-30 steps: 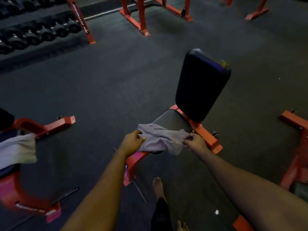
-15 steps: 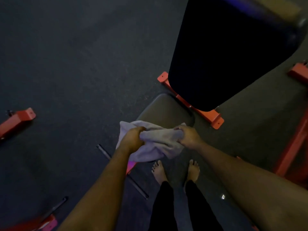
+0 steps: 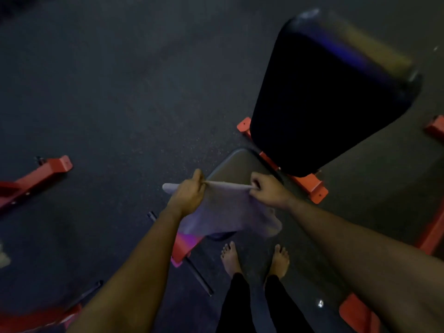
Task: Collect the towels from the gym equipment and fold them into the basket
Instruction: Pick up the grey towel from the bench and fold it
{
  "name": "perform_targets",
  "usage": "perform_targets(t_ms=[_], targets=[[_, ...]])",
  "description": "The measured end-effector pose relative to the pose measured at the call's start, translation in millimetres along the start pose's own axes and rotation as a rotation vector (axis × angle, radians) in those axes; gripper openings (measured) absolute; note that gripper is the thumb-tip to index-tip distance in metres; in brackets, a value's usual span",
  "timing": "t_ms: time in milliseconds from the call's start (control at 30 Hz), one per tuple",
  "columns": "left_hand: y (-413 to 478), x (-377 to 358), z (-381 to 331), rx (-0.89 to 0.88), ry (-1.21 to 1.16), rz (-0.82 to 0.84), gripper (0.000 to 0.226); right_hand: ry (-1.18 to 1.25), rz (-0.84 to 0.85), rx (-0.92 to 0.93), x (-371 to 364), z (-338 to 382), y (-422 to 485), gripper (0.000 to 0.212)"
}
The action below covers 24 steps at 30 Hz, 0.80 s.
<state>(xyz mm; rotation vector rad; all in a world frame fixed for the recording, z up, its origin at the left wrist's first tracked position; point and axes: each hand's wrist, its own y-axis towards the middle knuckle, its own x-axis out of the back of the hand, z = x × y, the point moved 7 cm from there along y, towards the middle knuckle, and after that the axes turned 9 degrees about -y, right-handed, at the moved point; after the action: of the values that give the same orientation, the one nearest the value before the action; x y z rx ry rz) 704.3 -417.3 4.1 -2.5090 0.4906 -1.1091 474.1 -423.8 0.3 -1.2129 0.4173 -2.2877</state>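
A grey towel (image 3: 228,212) hangs stretched between my two hands above the front of a bench seat (image 3: 237,164). My left hand (image 3: 188,195) pinches its top edge on the left, with one corner sticking out past the knuckles. My right hand (image 3: 269,191) grips the same edge on the right. The cloth drapes down toward me and hides the seat's near end. The bench's black backrest (image 3: 324,104) stands tilted behind the seat. No basket is in view.
Red frame feet of the bench (image 3: 314,188) lie on the dark rubber floor. Another red machine leg (image 3: 36,179) sits at the left, more red frame at the right edge (image 3: 432,227). My bare feet (image 3: 254,258) stand just before the bench.
The towel was bunched on the seat; both hands have lifted it and pulled its top edge taut between them. The view has tilted down and closer to the bench.
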Motion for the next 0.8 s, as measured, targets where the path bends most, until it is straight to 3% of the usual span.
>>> perform_targets(t_ms=[67,133,200,300,433,567,700,800], targets=[[-19,49,-27,-0.008,-0.009,-0.054,0.011,-0.070,-0.032,0.064,49,35,-6,0.011],[-30,92,-49,-0.054,-0.009,-0.119,0.019,-0.328,-0.071,0.091,89,62,-1,0.021],[-48,138,-80,-0.094,0.015,-0.176,0.030,-0.591,-0.169,0.092,137,92,-2,0.026],[-73,198,-116,-0.122,0.226,-0.217,0.040,-0.713,-0.380,0.112,208,143,-25,0.023],[-115,275,-131,0.006,0.445,-0.383,0.018,-0.613,-0.597,0.172,282,194,-60,0.011],[-157,342,-131,0.085,0.450,-0.614,0.023,-0.559,-0.833,0.217,337,233,-88,0.005],[-186,378,-133,0.126,0.377,-0.740,0.022,-0.454,-1.013,0.174,368,258,-113,0.013],[-213,400,-137,0.033,0.230,-0.959,0.020,-0.233,-1.103,0.129,384,264,-130,0.002]])
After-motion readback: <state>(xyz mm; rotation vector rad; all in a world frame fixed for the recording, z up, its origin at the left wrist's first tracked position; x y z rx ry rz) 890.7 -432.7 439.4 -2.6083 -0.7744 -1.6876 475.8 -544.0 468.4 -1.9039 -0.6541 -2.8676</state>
